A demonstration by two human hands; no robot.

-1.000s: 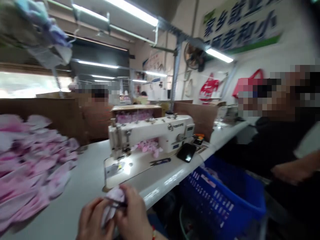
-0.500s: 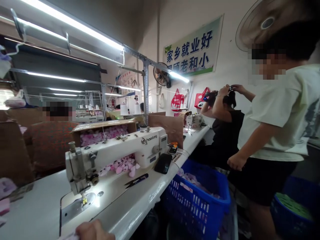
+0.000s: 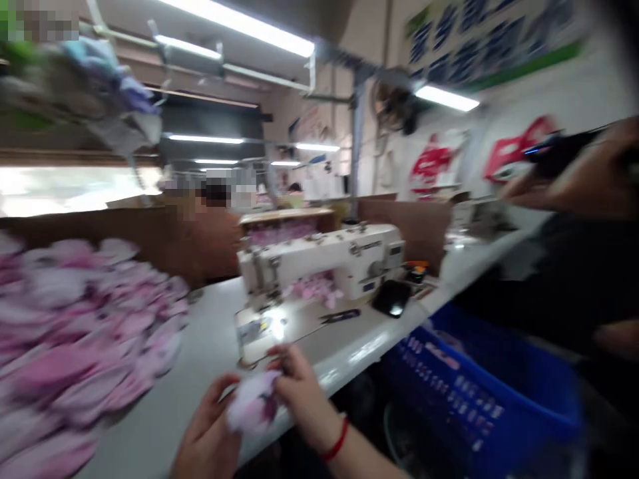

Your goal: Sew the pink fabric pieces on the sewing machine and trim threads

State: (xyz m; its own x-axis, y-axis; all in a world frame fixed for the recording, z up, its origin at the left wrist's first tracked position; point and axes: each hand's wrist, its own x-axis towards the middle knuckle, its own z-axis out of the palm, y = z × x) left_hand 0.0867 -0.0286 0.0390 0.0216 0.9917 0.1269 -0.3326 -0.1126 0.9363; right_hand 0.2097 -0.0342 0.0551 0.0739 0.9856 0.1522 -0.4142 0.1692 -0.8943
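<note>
A small white and pink fabric piece (image 3: 251,404) is held between my two hands, over the near edge of the sewing table. My left hand (image 3: 212,426) is closed on its left side. From the right, my right hand (image 3: 298,382) pinches the same piece, a red band round the wrist. Just beyond stands a white sewing machine (image 3: 319,256), its lamp lit over the needle plate. Thread snips (image 3: 341,316) lie on the machine bed, beside a black phone (image 3: 392,298). The picture is blurred, so the exact shape of the piece is unclear.
A large heap of pink and white fabric pieces (image 3: 100,339) covers the left of the table. On the floor at right is a blue plastic basket (image 3: 474,406). A person's raised arms (image 3: 574,179) and a dark device show at the right. Cardboard (image 3: 404,229) stands behind the machine.
My view has swung left, bringing the fabric heap into sight. Both my hands now show with the fabric piece; before, only one hand showed at the bottom edge. The standing person has left the view.
</note>
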